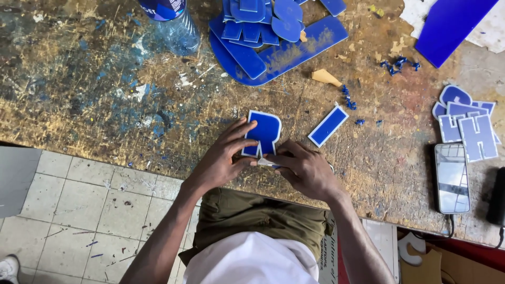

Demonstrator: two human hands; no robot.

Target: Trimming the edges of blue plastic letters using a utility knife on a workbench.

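Observation:
A blue cut-out letter with a white rim lies on the scratched wooden workbench near its front edge. My left hand grips the letter's left and lower side, fingers spread over it. My right hand pinches the letter's bottom edge, where a thin white strip shows between the fingers. Both hands touch the same piece.
A blue bar with white rim lies just right of the letter. A pile of blue cut-outs and a plastic bottle sit at the back. More letters, a phone and blue shavings are at the right.

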